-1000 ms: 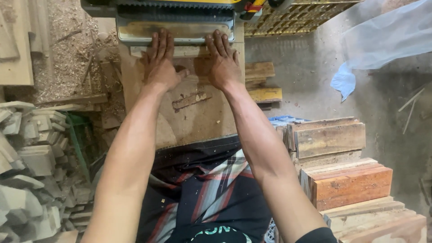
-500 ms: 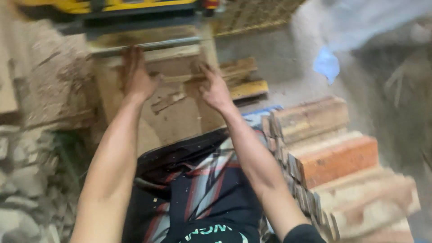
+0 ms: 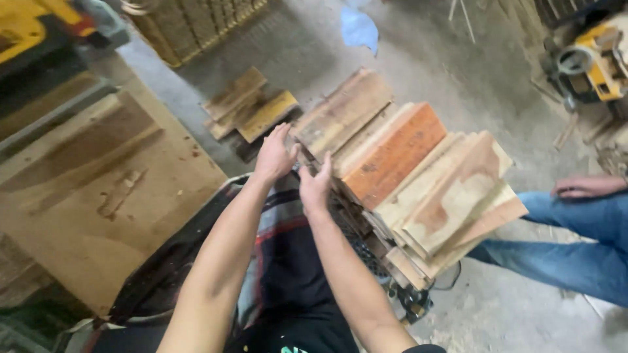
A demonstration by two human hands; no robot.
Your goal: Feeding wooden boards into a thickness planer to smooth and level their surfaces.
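A stack of rough wooden boards (image 3: 418, 176), pale and reddish-brown, stands to my right with its near ends facing me. My left hand (image 3: 275, 155) is open with fingers spread, right at the end of the top left board (image 3: 347, 108). Just below it, my right hand (image 3: 316, 187) is open too, its fingertips against the stack's near end. Neither hand has closed on a board. My lap, in a dark striped cloth, lies under both forearms.
A plywood work surface (image 3: 98, 196) lies to the left below a yellow machine (image 3: 26, 26). Short wood offcuts (image 3: 248, 108) sit on the concrete floor. Another person's legs in blue jeans (image 3: 575, 242) and a hand (image 3: 589, 186) are at right, with a second yellow machine (image 3: 592, 59) behind.
Both hands left the board at the yellow machine and swung right to the board stack. The view turned right with them.
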